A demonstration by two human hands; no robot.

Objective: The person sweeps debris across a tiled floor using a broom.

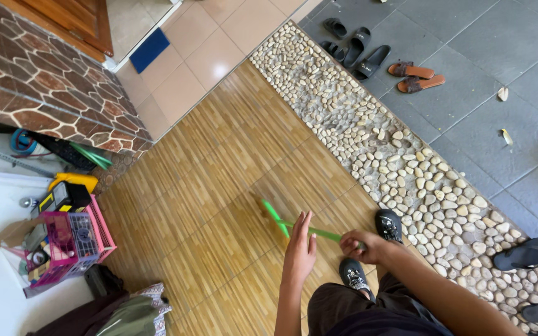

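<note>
Right hand (361, 244) closed in a fist around the near end of a thin green plastic rod (319, 233). The rod is held low over the wood-patterned tile floor (219, 162), slanting away to a forked, flatter green end (273, 213) (blurred, so its exact shape is hard to tell). Left hand (300, 246) open, fingers straight and pressed side by side, palm turned toward the rod just beside it. Cannot tell whether touching or a hair apart.

For a clean handling of the rod, judged from this grip:
- Keep the right fist wrapped fully round, thumb over, since a thin rod twists easily.
- Bring the flat left hand against the shaft nearer the fork to steady the far end rather than leaving it free.
- Keep the fork clear of the black sandalled feet (388, 224) directly below.
- Stay over the smooth tiles, short of the strip of pale rounded pebbles (368, 137), where the tip could catch.

Containers, all well apart to the left by the white wall:
- A pink plastic lattice basket (98, 233), crammed with small mixed items: something black, bits of yellow, a fan-like grille, and a brown cardboard piece poking out the side.
- Behind it, a yellow plastic container (73, 180), contents hidden (a black boxy thing in front of it).
</note>
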